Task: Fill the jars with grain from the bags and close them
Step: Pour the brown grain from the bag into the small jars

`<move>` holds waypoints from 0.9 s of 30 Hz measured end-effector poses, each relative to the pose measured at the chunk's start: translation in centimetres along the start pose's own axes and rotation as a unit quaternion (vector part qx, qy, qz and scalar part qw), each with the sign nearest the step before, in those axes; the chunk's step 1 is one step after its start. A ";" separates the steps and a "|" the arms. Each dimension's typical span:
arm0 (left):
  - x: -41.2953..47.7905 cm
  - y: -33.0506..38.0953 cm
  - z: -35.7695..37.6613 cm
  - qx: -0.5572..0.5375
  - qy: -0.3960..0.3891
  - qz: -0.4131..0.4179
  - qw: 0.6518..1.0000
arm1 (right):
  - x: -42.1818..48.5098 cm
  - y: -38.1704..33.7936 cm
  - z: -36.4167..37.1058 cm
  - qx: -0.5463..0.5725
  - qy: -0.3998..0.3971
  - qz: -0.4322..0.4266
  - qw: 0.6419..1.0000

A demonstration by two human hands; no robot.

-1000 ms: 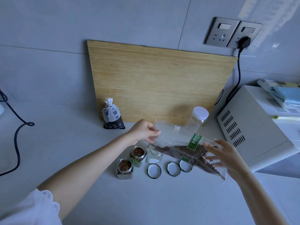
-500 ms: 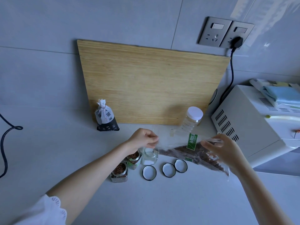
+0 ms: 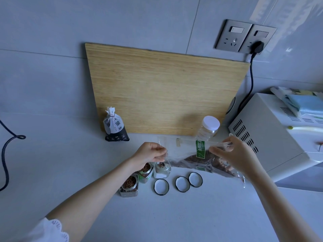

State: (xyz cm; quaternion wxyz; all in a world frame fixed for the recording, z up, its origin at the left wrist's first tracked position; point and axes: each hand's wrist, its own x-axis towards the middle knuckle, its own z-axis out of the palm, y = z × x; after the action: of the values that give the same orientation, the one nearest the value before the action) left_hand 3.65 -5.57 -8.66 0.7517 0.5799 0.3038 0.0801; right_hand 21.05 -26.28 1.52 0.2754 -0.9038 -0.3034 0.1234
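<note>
A clear plastic grain bag (image 3: 190, 154) with a green label and reddish-brown grain is held tilted between both hands. My left hand (image 3: 150, 153) pinches its open mouth just above a small glass jar (image 3: 161, 169) that has a little grain in it. My right hand (image 3: 230, 152) grips the bag's raised far end. Two more small jars (image 3: 130, 185) (image 3: 146, 172) stand left of it, full of the same grain, partly hidden by my left wrist. Three white lids with black rims (image 3: 161, 186) (image 3: 182, 183) (image 3: 195, 179) lie in front.
A tied black-and-white grain bag (image 3: 115, 127) stands by a wooden board (image 3: 162, 91) leaning on the wall. A taller jar with a white lid (image 3: 208, 129) is behind the bag. A white appliance (image 3: 272, 135) sits to the right, a black cable (image 3: 7, 154) to the left.
My right hand has lifted the bag's far end and shifted its grip higher. The left hand has brought the bag's mouth down over the third jar, where a little grain now shows.
</note>
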 end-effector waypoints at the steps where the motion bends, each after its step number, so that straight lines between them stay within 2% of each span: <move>1: 0.0 0.0 0.0 0.001 -0.001 0.000 1.000 | 0.0 0.0 0.0 0.000 -0.003 0.000 1.000; 27: 0.2 -0.8 -0.5 -0.029 0.002 -0.005 1.000 | -0.5 -2.4 -0.5 -0.041 -0.007 -0.045 0.998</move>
State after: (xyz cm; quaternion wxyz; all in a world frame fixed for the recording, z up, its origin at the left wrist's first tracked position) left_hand 3.33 -5.29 -9.50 0.7678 0.5562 0.3063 0.0861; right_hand 19.71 -25.18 3.29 0.2417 -0.8987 -0.3507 0.1050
